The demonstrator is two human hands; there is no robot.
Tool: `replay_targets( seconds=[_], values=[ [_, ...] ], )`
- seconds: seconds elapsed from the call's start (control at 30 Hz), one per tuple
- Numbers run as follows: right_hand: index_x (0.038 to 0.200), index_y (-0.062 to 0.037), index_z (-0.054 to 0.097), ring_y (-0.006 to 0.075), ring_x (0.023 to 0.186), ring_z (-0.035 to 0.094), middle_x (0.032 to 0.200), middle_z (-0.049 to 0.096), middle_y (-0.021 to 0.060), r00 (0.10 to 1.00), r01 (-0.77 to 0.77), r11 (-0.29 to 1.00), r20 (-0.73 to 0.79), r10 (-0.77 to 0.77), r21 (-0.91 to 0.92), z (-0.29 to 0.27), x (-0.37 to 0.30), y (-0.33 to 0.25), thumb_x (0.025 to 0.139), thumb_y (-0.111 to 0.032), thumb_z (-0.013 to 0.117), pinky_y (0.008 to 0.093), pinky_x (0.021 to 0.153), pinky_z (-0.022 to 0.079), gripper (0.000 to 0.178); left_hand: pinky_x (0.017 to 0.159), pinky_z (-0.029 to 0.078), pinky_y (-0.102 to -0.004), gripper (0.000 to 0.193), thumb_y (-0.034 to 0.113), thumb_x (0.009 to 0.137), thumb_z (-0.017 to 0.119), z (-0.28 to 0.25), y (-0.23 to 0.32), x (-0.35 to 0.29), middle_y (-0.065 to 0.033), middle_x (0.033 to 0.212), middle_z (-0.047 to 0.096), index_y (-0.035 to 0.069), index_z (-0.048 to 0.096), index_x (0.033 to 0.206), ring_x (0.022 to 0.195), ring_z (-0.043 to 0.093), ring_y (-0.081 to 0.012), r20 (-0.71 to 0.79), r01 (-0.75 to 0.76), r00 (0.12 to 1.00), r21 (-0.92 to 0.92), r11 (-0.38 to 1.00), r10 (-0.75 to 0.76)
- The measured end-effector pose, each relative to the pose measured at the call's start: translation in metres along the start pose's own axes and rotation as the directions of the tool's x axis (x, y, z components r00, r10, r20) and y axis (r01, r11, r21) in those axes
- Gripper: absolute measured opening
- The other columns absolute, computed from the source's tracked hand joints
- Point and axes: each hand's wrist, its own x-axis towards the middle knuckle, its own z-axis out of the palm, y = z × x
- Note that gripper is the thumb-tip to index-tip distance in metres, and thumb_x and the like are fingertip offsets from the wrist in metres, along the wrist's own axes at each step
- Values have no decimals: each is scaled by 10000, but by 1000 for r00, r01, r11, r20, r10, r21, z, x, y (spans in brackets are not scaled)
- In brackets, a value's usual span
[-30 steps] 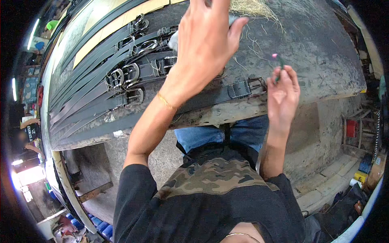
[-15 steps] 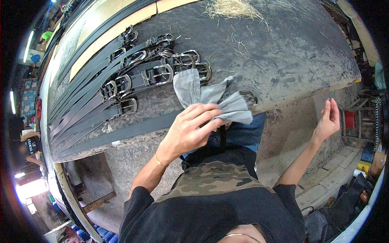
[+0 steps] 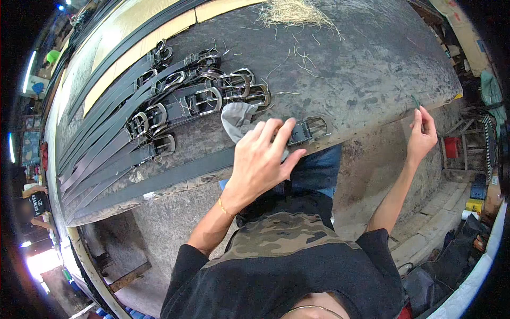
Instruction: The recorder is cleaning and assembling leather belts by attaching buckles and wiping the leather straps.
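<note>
Our left hand (image 3: pixel 261 155) half-curled over grey cloth (image 3: pixel 236 119), grip unclear, belt (image 3: pixel 183 171) beneath; right hand (image 3: pixel 423 135), pinched on small green item (image 3: pixel 415 100), well apart. We should press the cloth flat.

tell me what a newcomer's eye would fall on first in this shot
Probably the sprawl of black belts on the left of the dark table, their shiny buckles bunched toward the middle. Next, the tuft of pale straw-like fibres at the top, and the left hand over a grey cloth near the front edge. Off to the right, the right hand pinches something slim and green.
</note>
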Motion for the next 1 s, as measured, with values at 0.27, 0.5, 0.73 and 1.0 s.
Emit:
replay_targets(
  seconds=[0.27,0.5,0.73,1.0],
  values=[
    [1141,30,666,74,673,550,980,695,99,935,-293,802,-19,354,521,-10,2,13,951,-97,662,234,589,489,229,646,471,-345,442,293,819,738,8,-8,4,-71,996,548,83,626,1191,826,563,-219,172,-69,984,115,991,48],
    [1160,11,619,52,673,550,1028,678,113,885,-438,-33,438,160,898,-44,12,46,977,-92,616,180,515,422,211,629,488,-355,392,215,737,803,15,-13,10,-79,957,570,91,695,1092,768,592,-235,53,-120,992,38,992,118],
    [1085,-22,638,49,601,515,906,686,75,850,-472,497,225,476,728,-22,-2,34,938,-57,662,184,528,410,153,603,442,-339,172,112,771,781,-3,-11,-18,-55,856,592,56,670,890,730,586,-217,42,-143,989,4,990,142],
    [1245,16,601,75,750,598,1085,683,111,856,-484,475,284,433,734,-52,9,19,959,-105,647,206,665,499,314,700,520,-375,447,230,755,807,-25,-1,-19,-117,1114,604,47,639,1126,833,649,-293,157,66,983,189,980,-97]
  ],
)
